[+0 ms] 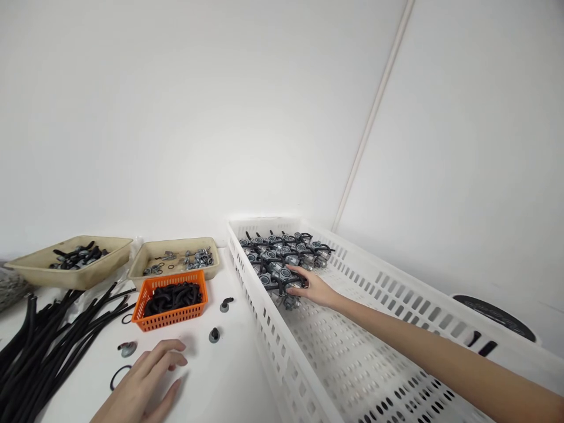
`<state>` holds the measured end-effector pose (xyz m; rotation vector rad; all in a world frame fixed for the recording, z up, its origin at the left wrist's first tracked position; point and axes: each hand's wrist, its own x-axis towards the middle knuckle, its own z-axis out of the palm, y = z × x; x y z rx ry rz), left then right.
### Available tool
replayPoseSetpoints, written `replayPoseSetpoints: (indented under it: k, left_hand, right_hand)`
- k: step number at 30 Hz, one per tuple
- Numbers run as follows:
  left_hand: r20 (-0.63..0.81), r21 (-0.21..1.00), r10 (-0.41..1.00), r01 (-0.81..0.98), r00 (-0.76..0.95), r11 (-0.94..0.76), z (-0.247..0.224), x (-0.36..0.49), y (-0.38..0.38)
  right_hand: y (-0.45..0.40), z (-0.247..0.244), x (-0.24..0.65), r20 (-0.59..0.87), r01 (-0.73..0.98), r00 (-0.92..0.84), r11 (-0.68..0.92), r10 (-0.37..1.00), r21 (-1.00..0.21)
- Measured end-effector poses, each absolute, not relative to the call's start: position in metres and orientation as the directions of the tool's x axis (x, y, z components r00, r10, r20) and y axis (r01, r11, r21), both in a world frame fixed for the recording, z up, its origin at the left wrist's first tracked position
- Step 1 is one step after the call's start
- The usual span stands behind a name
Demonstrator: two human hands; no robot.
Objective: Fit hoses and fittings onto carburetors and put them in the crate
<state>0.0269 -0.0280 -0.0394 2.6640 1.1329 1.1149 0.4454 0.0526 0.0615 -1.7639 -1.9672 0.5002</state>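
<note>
My right hand (315,288) reaches into a long white plastic crate (282,346), its thumb and fingers curved around a metal part with a black hose (288,301) at the near edge of a cluster. Several similar metal parts with black hoses (286,252) stand close together in rows at the crate's far end. My left hand (147,379) hovers over the white table with fingers apart and nothing in them. Near it are small grey fittings with black elbows (214,335) and a black rubber ring (118,376).
An orange basket (170,320) holds short black hoses. Behind it, a beige tray (145,254) contains small metal pieces; another beige tray (30,261) holds black and grey fittings. Long black hoses (57,335) lie at the left. A round black-topped object (496,317) is beyond the crate's right wall.
</note>
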Motion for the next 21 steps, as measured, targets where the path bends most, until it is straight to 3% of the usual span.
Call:
replayPoseSetpoints:
  k: [15, 21]
  left_hand:
    - [0.586, 0.328, 0.659, 0.606, 0.472, -0.725, -0.036, 0.027, -0.028]
    - [0.604, 0.373, 0.680, 0.607, 0.415, -0.702, -0.043, 0.026, -0.026]
  right_hand:
    - [0.050, 0.061, 0.438, 0.057, 0.827, -0.067, 0.088, 0.996, -0.555]
    - [0.049, 0.071, 0.443, -0.060, 0.789, -0.125, 0.063, 0.990, -0.611]
